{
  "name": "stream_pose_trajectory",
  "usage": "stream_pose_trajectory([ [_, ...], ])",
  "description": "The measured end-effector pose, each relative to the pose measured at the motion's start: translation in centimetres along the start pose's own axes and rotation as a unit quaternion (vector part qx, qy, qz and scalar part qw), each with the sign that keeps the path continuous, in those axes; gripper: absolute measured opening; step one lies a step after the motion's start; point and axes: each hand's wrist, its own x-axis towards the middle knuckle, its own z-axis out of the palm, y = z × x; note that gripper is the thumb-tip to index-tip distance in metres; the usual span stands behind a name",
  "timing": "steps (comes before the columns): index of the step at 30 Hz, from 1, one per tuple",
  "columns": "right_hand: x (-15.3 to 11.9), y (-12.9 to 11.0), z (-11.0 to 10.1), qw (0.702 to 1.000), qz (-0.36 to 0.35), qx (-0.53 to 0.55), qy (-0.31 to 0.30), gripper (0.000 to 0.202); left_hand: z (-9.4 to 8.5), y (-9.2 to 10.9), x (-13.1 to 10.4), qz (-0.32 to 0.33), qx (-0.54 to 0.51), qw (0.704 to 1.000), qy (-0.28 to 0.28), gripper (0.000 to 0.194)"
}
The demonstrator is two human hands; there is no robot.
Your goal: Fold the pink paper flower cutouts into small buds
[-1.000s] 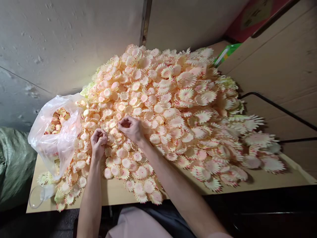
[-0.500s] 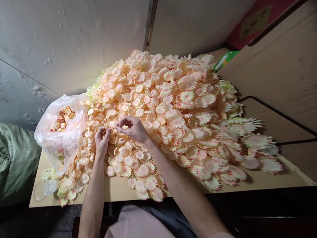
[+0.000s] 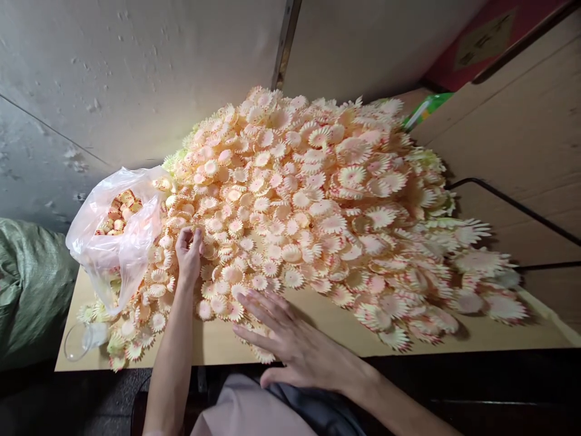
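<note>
sack (image 3: 34,293): cut off left | red panel (image 3: 442,69): lettering blurred | left hand (image 3: 188,253): contents unclear

Glossy, crinkled translucent plastic bag (image 3: 97,242).

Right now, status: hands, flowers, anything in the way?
Left hand pinched at the flower pile; held item unclear. Right hand open, fingers spread over the pile's near edge. Plastic bag close by, left of the left hand.

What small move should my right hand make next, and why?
Probably close the right hand gently on one of the frilled discs near its fingertips: its fingers are spread, with nothing visible in them, and discs lie within easy reach. The left hand is curled; whether it grips anything is unclear.
</note>
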Motion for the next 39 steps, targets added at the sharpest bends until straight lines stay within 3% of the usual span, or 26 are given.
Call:
stream_pose_trajectory([
  [4, -0.1, 1.1, 2.3, 0.999, 0.026, -0.044, -0.005, 0.072, 0.0, 0.0, 0.1, -0.006, -0.015, 1.000, 0.002, 0.034],
  [12, 5.4, 5.7, 1.8, 0.995, 0.066, -0.076, 0.020, 0.036, 0.1, 0.5, -0.1, -0.004, -0.003, 1.000, 0.004, 0.035],
  [15, 7.1, 7.9, 1.9, 0.993, 0.075, -0.070, 0.052, 0.039, 0.1, 0.5, -0.2, -0.003, 0.002, 1.000, 0.001, 0.035],
  [18, 9.1, 9.7, 1.5, 0.987, 0.098, -0.029, 0.121, 0.049, 0.0, 0.4, -0.2, -0.006, 0.005, 1.000, 0.003, 0.034],
  [23, 12.9, 11.7, -0.3, 0.946, 0.221, -0.022, 0.236, 0.038, 0.0, 0.4, -0.2, 0.005, 0.028, 1.000, 0.005, 0.034],
  [27, 14.6, 12.0, -1.6, 0.918, 0.262, 0.011, 0.296, 0.064, -0.1, 0.3, -0.3, 0.000, 0.040, 0.999, -0.008, 0.033],
  [31, 14.8, 10.6, -2.2, 0.880, 0.248, 0.098, 0.393, 0.045, -0.4, -0.2, -0.3, -0.015, 0.057, 0.998, -0.019, 0.035],
  [33, 14.6, 9.6, -1.8, 0.857, 0.238, 0.192, 0.414, 0.034, -0.4, -0.3, -0.3, -0.014, 0.058, 0.998, -0.022, 0.035],
  [37, 14.3, 8.7, 0.7, 0.800, 0.225, 0.453, 0.322, 0.032, -0.3, 0.0, -0.4, 0.001, 0.071, 0.997, -0.017, 0.034],
  [39, 14.2, 8.9, 2.2, 0.766, 0.236, 0.527, 0.282, 0.032, -0.2, 0.2, -0.5, -0.008, 0.077, 0.997, -0.012, 0.033],
])
